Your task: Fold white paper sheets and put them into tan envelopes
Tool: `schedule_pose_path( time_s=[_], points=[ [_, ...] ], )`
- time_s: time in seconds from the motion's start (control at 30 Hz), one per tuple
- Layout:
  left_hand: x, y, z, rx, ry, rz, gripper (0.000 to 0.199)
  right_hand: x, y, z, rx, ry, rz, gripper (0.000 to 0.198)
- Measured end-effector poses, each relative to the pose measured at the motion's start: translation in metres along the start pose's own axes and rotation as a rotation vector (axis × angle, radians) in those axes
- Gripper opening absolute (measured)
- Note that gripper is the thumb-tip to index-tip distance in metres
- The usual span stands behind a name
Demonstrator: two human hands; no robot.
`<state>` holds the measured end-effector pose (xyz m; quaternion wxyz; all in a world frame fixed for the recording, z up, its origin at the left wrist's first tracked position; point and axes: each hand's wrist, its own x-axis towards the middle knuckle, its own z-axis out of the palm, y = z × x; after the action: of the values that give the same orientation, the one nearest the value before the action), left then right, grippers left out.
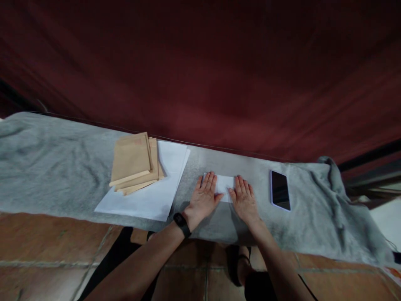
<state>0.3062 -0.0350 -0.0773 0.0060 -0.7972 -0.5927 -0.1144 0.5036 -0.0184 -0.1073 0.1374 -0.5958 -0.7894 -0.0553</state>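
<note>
Lying beneath small white paper (224,184), gray cloth (69,167) stretches above terracotta tiles (46,238).

The left bare hand (205,197) and right bare hand (245,202) hide much of both ends of the small white rectangular paper (224,184). Left of this paper, a stack of flat brown paper envelopes (130,156) covers part of the large white paper sheets (171,167); the faint reddish print on the top envelope is too blurred to read. Nearer the wearer than the small paper, both forearms run out of the bottom edge. Beyond it, the dark red backdrop (200,83) is cut off above. Far right of it, a pale, smooth object (388,213) is cut by the edge, its kind unclear.
</note>
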Motion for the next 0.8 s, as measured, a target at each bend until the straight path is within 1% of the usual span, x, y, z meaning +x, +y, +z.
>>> schedule_pose_path(
  time_s=[0.13, 0.37, 0.6, 0.7, 0.8],
  points=[
    [-0.004, -0.006, -0.003, 0.014, 0.001, -0.001, 0.071, -0.001, 0.002, -0.002, -0.002, -0.014, 0.031, 0.063],
    [-0.009, -0.018, -0.002, 0.039, -0.013, -0.019, 0.073, -0.001, 0.006, -0.005, 0.018, -0.026, 0.082, 0.060],
    [-0.010, -0.021, -0.005, 0.057, 0.016, -0.011, 0.071, 0.000, 0.013, -0.006, 0.030, -0.027, 0.138, 0.059],
    [-0.009, -0.021, -0.008, 0.047, 0.026, 0.060, 0.064, 0.001, 0.012, -0.008, 0.055, -0.011, 0.129, 0.058],
    [-0.009, -0.019, -0.009, 0.019, 0.018, 0.156, 0.059, 0.002, 0.007, -0.012, 0.114, 0.001, 0.068, 0.057]
  ],
)
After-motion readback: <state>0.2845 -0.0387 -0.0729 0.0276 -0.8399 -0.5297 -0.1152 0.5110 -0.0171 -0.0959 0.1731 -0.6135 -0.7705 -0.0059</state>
